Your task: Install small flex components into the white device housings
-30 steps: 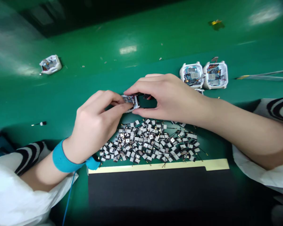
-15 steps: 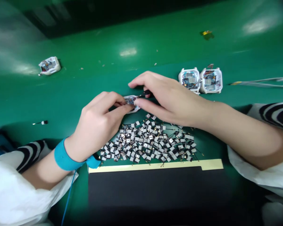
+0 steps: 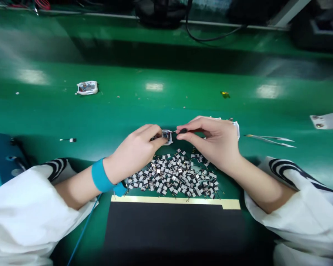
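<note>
My left hand (image 3: 140, 147), a teal strap on its wrist, is closed on a small white watch case (image 3: 168, 142) with a circuit board inside. Its fingertips cover the left part of the case. Just right of the case, my right hand (image 3: 211, 138) pinches a small black part (image 3: 184, 130) between thumb and fingers. A thin lead reaches from that part toward the case; whether it touches the board I cannot tell. Below both hands lies a pile of small black-and-white parts with thin leads (image 3: 173, 177).
Another white case (image 3: 87, 88) lies at the far left. More white cases (image 3: 236, 129) are mostly hidden behind my right hand. Tweezers (image 3: 270, 139) lie to the right, a single leaded part (image 3: 72, 140) to the left. A black sheet (image 3: 172, 229) with a yellow edge lies in front.
The view has shifted, showing more of the table's far side. My right thumb and fingers have closed together on the black part, slightly farther from the case. My left hand still holds the case.
</note>
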`<state>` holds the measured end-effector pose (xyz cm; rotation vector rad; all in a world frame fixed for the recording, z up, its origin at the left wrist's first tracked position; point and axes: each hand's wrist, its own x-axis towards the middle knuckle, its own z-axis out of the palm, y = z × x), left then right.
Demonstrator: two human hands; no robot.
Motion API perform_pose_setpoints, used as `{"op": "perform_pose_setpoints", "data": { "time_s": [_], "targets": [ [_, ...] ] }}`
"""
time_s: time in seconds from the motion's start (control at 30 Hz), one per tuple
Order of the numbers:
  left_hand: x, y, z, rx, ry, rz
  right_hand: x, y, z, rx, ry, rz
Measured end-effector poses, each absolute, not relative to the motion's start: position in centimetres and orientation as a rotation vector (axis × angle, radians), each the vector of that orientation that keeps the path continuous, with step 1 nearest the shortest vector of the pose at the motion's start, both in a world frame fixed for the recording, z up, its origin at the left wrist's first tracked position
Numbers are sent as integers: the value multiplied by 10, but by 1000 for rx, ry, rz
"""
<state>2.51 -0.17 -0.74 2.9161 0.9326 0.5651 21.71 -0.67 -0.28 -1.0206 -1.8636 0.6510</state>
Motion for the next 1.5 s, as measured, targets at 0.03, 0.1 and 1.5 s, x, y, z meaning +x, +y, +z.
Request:
{"op": "perform_pose_setpoints", "data": {
  "time_s": [0.03,0.1,1.5],
  "targets": [
    [25,-2,-8,2923,933,563,215,-8,-4,-1005,-1869,647],
    [25,-2,-8,2933,931,552,211,-10,-7,-984,-1900,595],
    [25,-9,-10,2550,1047,728,218,-1,-5,-1231,-2287,454]
  ]
}}
